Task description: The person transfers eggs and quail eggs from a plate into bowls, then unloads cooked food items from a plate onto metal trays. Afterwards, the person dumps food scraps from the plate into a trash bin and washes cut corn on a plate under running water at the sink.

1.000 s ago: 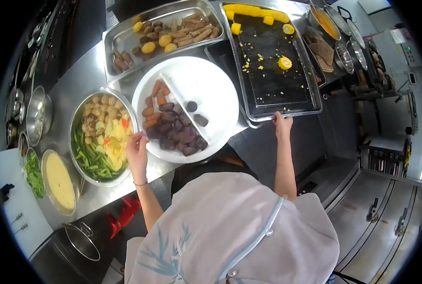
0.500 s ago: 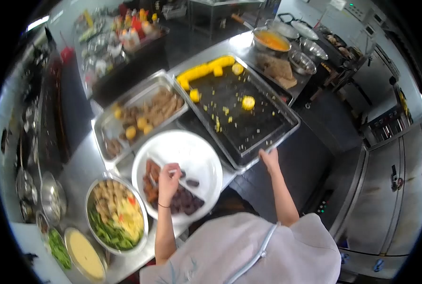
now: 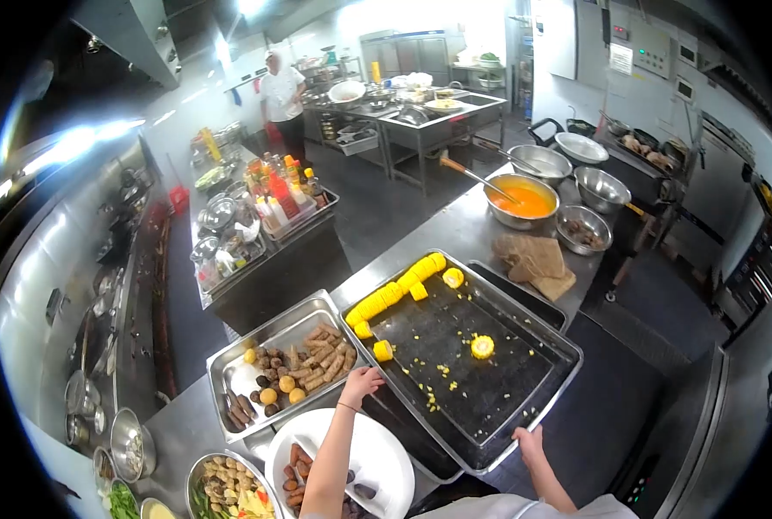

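My right hand (image 3: 530, 443) is closed on the near right rim of a dark baking tray (image 3: 472, 406). Corn pieces (image 3: 386, 298) line the tray's far left side, one stands alone nearer the middle, and loose kernels lie scattered. My left hand (image 3: 364, 383) is held out with fingers apart, fingertips close to the tray's left rim. Below that forearm is a white divided dish (image 3: 395, 458) with reddish-brown sausage-like pieces (image 3: 298, 471) and dark purple pieces (image 3: 363, 490), partly hidden by the arm.
A steel pan (image 3: 239, 374) of rolls and balls adjoins the tray. Bowls of mixed food (image 3: 234, 484) stand near left. Beyond the tray are a cloth (image 3: 533, 259), a bowl of orange liquid (image 3: 524, 203) with a ladle, and more steel bowls. A person (image 3: 282, 99) stands far back.
My left hand has left the food in the white dish and moved up and right to the tray's left rim. The right hand stays on the tray. The view has tilted up.
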Tool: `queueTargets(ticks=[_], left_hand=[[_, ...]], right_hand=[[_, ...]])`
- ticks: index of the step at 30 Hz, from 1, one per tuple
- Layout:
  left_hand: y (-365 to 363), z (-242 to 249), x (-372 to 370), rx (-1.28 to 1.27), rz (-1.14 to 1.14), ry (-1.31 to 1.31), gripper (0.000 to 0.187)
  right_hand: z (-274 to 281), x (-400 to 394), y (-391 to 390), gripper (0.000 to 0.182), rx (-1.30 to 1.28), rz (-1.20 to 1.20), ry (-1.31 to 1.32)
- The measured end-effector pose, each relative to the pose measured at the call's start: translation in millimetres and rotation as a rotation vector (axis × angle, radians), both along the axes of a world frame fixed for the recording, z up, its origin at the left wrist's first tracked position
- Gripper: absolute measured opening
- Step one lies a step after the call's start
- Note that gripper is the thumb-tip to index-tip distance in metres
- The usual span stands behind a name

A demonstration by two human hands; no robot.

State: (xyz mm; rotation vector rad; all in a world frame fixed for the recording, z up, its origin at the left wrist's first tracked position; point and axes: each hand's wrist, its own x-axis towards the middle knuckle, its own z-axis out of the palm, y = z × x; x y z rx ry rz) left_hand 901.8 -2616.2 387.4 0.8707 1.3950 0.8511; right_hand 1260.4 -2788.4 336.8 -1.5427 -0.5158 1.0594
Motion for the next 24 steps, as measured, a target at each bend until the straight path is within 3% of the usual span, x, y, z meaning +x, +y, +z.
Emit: queueTargets(ticks=[1,8,13,21,24], left_hand=[[1,-4,0,0.001,0.040,-0.021,0.030],[16,-24,3,-0.091,0.071,0.060,0.035],[17,-34,17,0.142,0.070,0.003,0.017],[-10,20,12,0.268,0.198,-0.087,0.018],[-14,9,-17,0.255,0.247,-0.062,0.020]], right_hand=[[1,2,0,0.039,0.012,0.000,0.029],[-31,25,3,0.052,-0.036,0.002,0.125],[-15,35,2,0.065,-0.058,-0.017,0.201],[9,41,9,0.066,-0.089,0.086,0.238],[25,20,27,0.059,-0.069,0.126,0.190]])
